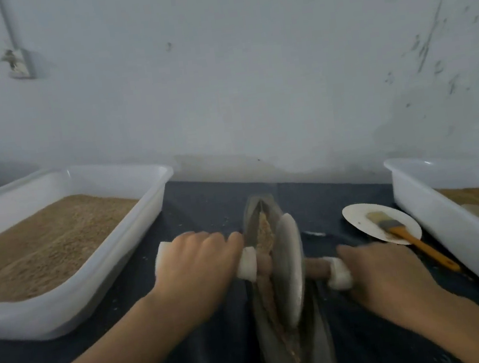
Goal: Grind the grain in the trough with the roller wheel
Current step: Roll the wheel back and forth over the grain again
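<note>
A scuffed pale wall (249,74) backs the dark blue cloth-covered table (199,210) you work at. Your left hand (200,264) is clenched around the white-padded left end of the wooden axle (249,263), and your right hand (385,272) grips the padded right end. Between your two grips stands the grey metal roller wheel (289,268), upright on edge in the long, narrow, boat-shaped grey metal trough (249,219). A strip of brownish grain (264,232) lies along the groove, both beyond the wheel and on your side of it.

To grind well, I judge you should keep both fists level so the wheel stays upright and does not ride up the trough wall, press down evenly, and roll the full length of the groove so the grain at each end gets crushed. Slow near the ends, where grain could spill over the lip.

Outside your left grip sits a white plastic tub of tan grain (58,242). Outside your right grip are a round white paper plate (360,220) carrying an orange-handled brush (401,229), and a second white plastic tub (447,216).
</note>
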`<state>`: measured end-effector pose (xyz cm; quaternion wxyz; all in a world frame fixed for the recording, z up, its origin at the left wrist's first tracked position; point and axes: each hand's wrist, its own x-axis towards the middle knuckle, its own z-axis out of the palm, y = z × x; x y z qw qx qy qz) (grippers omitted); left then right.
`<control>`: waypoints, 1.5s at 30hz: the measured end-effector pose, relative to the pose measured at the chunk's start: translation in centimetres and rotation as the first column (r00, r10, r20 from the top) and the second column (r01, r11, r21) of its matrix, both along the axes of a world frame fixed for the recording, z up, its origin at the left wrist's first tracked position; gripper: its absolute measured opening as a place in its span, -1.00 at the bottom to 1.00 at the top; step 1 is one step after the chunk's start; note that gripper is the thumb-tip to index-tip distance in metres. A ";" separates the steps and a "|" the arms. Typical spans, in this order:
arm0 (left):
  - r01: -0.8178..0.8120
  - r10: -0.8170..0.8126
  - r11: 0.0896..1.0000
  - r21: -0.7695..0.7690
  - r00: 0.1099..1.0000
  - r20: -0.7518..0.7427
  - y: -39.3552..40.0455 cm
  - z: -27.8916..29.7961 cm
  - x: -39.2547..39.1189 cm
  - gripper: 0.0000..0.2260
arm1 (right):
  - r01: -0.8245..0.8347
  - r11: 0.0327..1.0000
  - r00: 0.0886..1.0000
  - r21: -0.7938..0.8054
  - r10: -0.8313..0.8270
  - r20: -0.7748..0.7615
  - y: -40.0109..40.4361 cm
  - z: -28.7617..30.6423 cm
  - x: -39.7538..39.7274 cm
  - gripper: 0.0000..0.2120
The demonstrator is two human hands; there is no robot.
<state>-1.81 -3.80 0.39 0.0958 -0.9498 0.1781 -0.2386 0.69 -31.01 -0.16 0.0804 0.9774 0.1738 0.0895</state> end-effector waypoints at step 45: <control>-0.196 0.195 0.981 -0.003 0.977 0.081 0.0 -1.0 9.3 -0.87 | -0.019 0.997 0.966 0.074 0.000 0.259 2.6 -0.5 9.4 -0.77</control>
